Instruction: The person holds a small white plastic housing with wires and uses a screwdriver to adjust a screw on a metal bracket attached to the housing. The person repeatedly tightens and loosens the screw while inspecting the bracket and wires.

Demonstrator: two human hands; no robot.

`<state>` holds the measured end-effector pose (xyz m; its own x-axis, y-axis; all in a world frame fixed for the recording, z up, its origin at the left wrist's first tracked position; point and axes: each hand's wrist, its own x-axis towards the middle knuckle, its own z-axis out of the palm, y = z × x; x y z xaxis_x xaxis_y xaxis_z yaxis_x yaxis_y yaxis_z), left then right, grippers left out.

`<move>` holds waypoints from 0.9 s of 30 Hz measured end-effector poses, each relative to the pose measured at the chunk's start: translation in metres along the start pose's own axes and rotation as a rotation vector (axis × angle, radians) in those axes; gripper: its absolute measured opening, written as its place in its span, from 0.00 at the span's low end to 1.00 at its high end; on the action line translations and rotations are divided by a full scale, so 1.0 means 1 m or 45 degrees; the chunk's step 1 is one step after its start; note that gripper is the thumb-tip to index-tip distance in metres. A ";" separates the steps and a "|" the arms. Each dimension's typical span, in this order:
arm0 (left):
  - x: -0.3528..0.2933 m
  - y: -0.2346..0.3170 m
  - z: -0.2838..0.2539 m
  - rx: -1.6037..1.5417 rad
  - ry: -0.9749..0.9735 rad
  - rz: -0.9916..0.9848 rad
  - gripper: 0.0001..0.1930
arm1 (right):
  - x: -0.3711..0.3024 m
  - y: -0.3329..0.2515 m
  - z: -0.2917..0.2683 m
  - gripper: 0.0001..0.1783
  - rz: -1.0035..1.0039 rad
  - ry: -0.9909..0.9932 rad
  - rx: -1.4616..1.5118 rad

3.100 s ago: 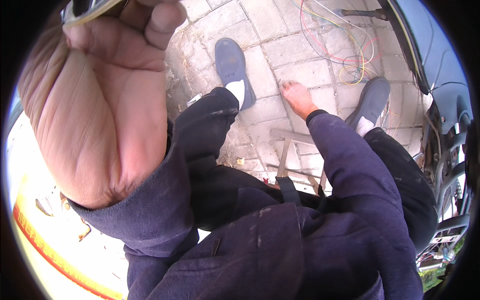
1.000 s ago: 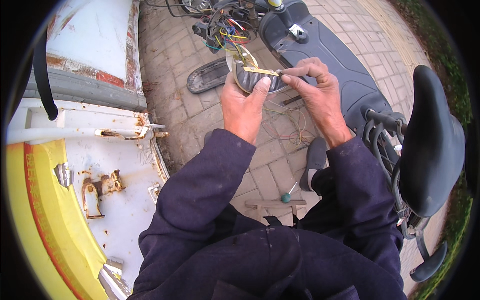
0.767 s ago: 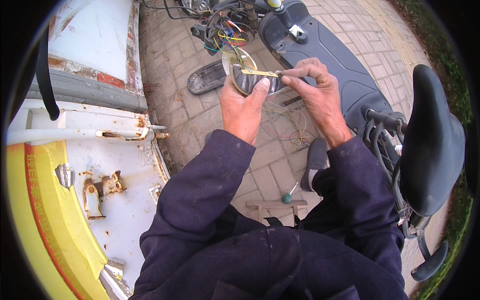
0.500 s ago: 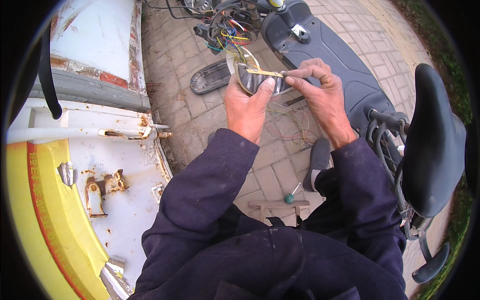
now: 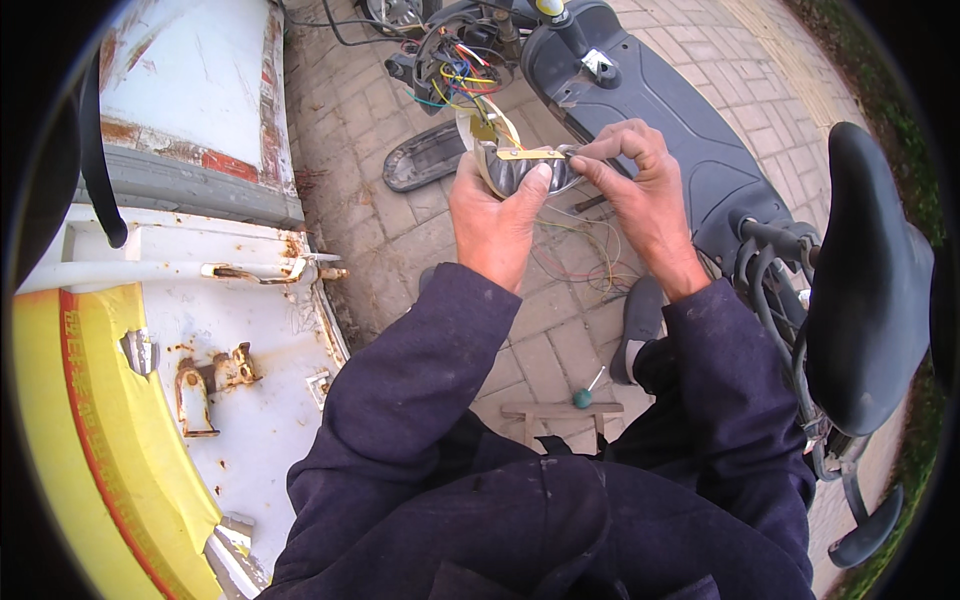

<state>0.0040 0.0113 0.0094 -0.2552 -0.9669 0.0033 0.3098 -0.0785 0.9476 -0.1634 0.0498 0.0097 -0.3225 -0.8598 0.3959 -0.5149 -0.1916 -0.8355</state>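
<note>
Silvery and curved, the housing (image 5: pixel 509 177) is gripped by the left hand (image 5: pixel 492 222); whether its right end is pinched by the right hand (image 5: pixel 643 193) cannot be told.

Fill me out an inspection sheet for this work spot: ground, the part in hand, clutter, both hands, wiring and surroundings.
Surface: grey paving bricks, with dirt in the joints.
Job's things: a curved, shiny part with a yellow strip, held above the ground.
Clutter: a green-handled tool by a wooden frame; a long dark tray-like piece on the ground.
Hands: left hand grips the part; right hand is at its right end, whether pinching anything is too small to tell.
Cables: coloured wires bunched at the scooter's front; thin wires on the ground.
Surroundings: scooter with black seat to the right; rust-marked white panel and yellow sheet to the left.
</note>
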 end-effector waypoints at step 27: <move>-0.005 -0.006 0.007 0.043 0.022 0.046 0.15 | -0.003 -0.001 0.001 0.07 -0.371 0.107 -0.436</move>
<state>-0.0030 0.0183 0.0060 -0.2287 -0.9729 0.0330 0.2871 -0.0351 0.9573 -0.1613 0.0523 0.0092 -0.1815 -0.7493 0.6369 -0.8218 -0.2401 -0.5167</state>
